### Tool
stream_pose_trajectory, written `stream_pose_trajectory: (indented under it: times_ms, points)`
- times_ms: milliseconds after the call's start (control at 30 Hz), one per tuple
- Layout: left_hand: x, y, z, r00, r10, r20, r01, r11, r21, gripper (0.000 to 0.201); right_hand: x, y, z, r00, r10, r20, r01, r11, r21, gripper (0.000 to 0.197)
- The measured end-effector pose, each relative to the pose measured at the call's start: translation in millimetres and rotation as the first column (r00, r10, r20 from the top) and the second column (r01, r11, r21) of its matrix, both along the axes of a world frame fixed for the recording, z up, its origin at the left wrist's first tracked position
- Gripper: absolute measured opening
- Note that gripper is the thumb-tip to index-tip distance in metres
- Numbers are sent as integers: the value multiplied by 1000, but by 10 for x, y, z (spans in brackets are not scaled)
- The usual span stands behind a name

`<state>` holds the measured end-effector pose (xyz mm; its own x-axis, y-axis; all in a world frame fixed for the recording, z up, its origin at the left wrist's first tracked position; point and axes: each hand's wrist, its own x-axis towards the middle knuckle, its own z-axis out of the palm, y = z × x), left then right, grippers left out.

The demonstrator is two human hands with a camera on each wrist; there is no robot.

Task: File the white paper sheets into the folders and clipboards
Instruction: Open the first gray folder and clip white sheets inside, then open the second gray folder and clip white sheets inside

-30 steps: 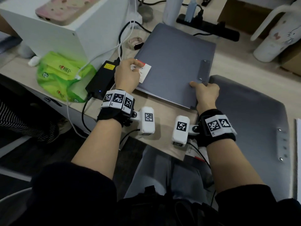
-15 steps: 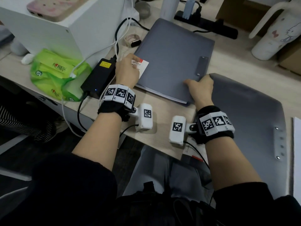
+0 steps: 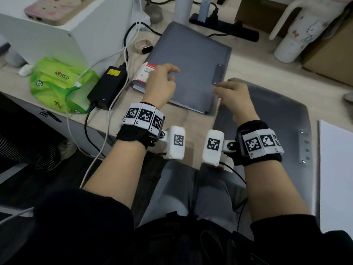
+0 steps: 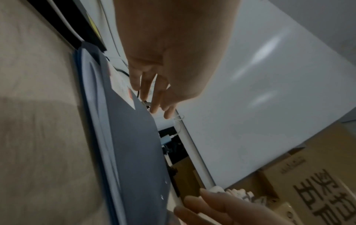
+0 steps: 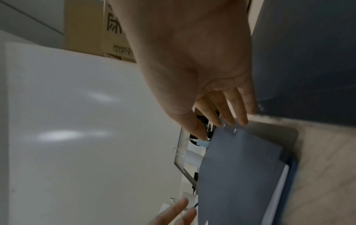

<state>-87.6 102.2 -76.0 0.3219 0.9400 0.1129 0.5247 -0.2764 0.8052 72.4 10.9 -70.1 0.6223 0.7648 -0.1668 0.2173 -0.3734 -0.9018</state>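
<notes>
A closed grey folder [image 3: 191, 60] lies on the desk with a red-and-white label [image 3: 144, 73] at its left edge and a metal clip plate [image 3: 219, 73] at its right edge. White sheets [image 5: 277, 190] show inside its near edge. My left hand [image 3: 164, 79] hovers over the cover beside the label, fingers loose and holding nothing. My right hand [image 3: 229, 92] has straight fingers, their tips at the cover's edge by the metal plate. A second grey folder [image 3: 277, 121] lies open to the right, under my right wrist. A white paper stack [image 3: 336, 178] sits at the far right.
Left of the folder are a black power brick [image 3: 108, 85] with cables, green tissue packs [image 3: 57, 83] and a white box [image 3: 76, 25]. Behind it lie a power strip [image 3: 225, 27], a white tumbler [image 3: 298, 41] and a cardboard box [image 3: 328, 60]. A smart band [image 3: 144, 47] rests by the folder's far left corner.
Both hands have let go of the closed folder. The left hand left the label edge and moved right over the cover; the right hand lifted from the near right corner to the clip plate.
</notes>
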Motion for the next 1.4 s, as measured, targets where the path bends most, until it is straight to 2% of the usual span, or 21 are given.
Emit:
stream_pose_trajectory:
  times_ms: [233,333,600,667,767,867,933,1067,1200,1333,1400]
  points:
    - [320,-631,62,964,-231,128,244,965,-97,24,92,-599,208,993,43,-113,-33,996,84,26]
    - [416,-889,65,944,-303,130,322,932,-168,23,159,-872,277,986,44,-161,-25,992,123,17]
    - [710,-1408,3,923,-382,49,384,900,-207,27,519,-1618,164,972,-149,-181,175,976,132,6]
    - [781,-1506,-34,931,-365,12,361,916,-174,28,609,-1765,83,956,-246,-162,267,956,125,11]
    - [902,-1653,-121,961,-277,-23,271,951,-150,30,751,-1999,-40,928,-370,-48,373,925,67,38]
    - [990,-1772,-201,986,-121,-111,106,985,-134,36,823,-2195,-112,924,-380,49,383,921,-67,63]
    - [1022,-1837,-227,984,-58,-170,34,989,-144,44,867,-2300,-142,930,-368,21,368,923,-113,70]
    - [1046,-1920,-258,971,-37,-236,-1,987,-160,49,878,-2439,-170,922,-363,-136,356,931,-77,59]
    - [1030,-1897,-280,976,4,-220,-40,986,-163,49,850,-2537,-70,902,-377,-212,403,910,98,38]
    - [1016,-1873,-275,993,15,-120,-37,982,-183,48,817,-2617,171,911,-361,-201,408,863,297,44]
    - [1005,-1863,-253,996,-8,-88,-10,977,-213,51,777,-2595,285,920,-347,-184,392,836,384,40]
